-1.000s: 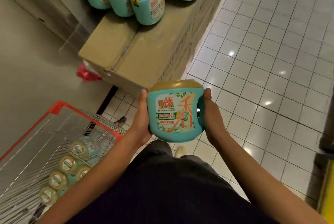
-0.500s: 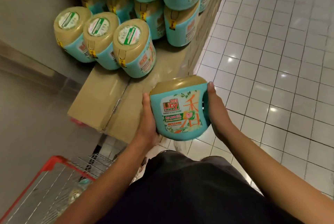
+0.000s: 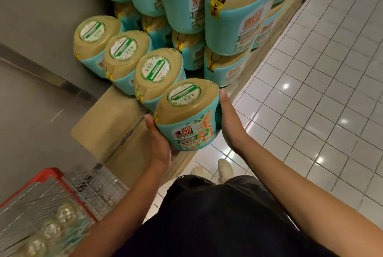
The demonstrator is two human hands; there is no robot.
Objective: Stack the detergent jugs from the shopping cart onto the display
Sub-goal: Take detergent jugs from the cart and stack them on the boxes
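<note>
Carrying one detergent jug point(image 3: 186, 115) tilted, cap end up, over the near right corner of the cardboard box point(image 3: 107, 128), right beside the last of the row of jugs point(image 3: 157, 74) along the box's front edge; touching it or not, cannot tell. Squeezing from both sides: left hand point(image 3: 159, 142) cupped round the lower left flank, thumb up the wall, fingers out of sight beneath; right hand point(image 3: 228, 120) flat, fingers straight, pressed against the right flank. Looks full and heavy, rigid plastic, glossy label, likely slick. Better borne from underneath than merely pinched. Domed cap, so probably unsteady if set down askew. Little room here: wall point(image 3: 31, 28) close on the left, taller stack point(image 3: 228, 18) looming behind, shiny tiled floor point(image 3: 310, 111) to the right, shopping cart point(image 3: 51, 176) at lower left with more jugs point(image 3: 64, 215) inside.
</note>
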